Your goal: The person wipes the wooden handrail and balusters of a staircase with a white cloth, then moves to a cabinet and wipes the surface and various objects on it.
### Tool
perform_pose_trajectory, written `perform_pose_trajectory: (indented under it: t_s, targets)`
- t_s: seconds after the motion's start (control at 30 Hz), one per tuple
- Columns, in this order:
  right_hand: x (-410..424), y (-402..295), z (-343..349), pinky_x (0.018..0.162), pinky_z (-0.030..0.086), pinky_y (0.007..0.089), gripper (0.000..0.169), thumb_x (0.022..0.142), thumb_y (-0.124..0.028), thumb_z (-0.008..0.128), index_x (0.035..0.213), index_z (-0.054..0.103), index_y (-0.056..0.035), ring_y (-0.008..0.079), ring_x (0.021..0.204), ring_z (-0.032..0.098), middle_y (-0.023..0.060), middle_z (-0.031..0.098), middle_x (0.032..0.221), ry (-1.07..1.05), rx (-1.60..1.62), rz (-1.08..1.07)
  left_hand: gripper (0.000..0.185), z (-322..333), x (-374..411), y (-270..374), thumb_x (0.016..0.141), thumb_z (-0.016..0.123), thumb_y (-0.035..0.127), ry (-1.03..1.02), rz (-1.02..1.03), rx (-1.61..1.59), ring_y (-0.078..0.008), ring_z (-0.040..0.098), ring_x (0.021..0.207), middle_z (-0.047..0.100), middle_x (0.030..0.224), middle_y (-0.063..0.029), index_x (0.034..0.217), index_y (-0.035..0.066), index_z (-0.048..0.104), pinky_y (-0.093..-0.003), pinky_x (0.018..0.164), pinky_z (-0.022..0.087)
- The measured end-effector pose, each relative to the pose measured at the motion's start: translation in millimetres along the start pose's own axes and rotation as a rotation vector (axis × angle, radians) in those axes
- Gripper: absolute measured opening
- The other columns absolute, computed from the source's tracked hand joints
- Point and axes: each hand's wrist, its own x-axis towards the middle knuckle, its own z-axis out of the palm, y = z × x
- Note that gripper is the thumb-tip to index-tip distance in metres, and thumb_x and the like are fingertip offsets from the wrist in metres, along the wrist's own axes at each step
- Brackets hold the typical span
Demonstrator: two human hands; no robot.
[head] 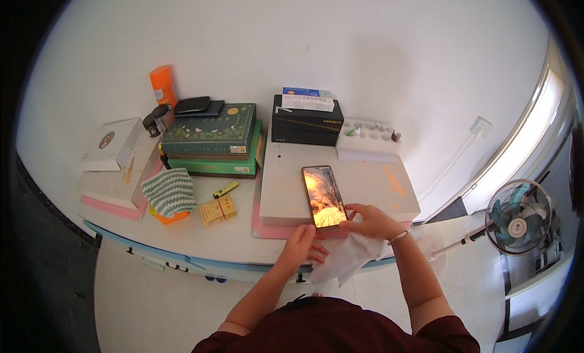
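A smartphone (325, 197) with a lit picture of trees and a yellow glow lies on a large white box (283, 188). My right hand (372, 221) touches the phone's lower right edge with thumb and fingers. At the phone's lower left corner is my left hand (302, 248), its thumb by the corner and its fingers spread below. A thin white cloth or tissue (349, 257) hangs under my right hand over the table's front edge; whether that hand also grips it is unclear. A pink board (273, 231) shows beneath the box.
Behind the box stand a black box (306, 124) and a white tray (367, 152). To the left are stacked green boxes (207, 140), a striped knitted item (169, 191), a yellow highlighter (226, 189), a small yellow box (217, 210) and an orange can (163, 86). A fan (518, 223) stands right.
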Motion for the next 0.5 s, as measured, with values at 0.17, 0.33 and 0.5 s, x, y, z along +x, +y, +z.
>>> perform_pose_trajectory:
  t_s: [0.17,0.33,0.5]
  targets:
    - [-7,3,12,0.086,0.040,0.0346,0.063,0.075,-0.041,0.060,0.121,0.042,-0.0016,0.0322,0.100,0.053,0.0217,0.056,0.107,0.047,0.050,-0.086,0.034,4,7,0,0.093,0.036,0.028,-0.109,0.104,-0.158,-0.0240,0.060,0.078,0.051,0.102,-0.0134,0.111,-0.001,0.038,-0.0326,0.062,0.052]
    - [-7,13,15,0.087,0.039,0.0348,0.061,0.077,-0.039,0.059,0.122,0.041,-0.0024,0.0315,0.102,0.052,0.0218,0.054,0.109,0.037,0.122,-0.095,0.033,7,12,-3,0.094,0.034,0.025,-0.072,0.165,-0.147,-0.0245,0.060,0.080,0.053,0.100,-0.0140,0.112,-0.002,0.038,-0.0325,0.064,0.052]
    - [-5,17,17,0.084,0.041,0.0301,0.051,0.078,-0.028,0.060,0.120,0.045,-0.0025,0.0216,0.092,0.055,0.0139,0.060,0.099,0.121,0.067,-0.125,0.031,2,7,4,0.094,0.031,0.020,-0.042,0.276,-0.103,-0.0264,0.061,0.083,0.055,0.098,-0.0168,0.111,-0.004,0.040,-0.0335,0.068,0.052]
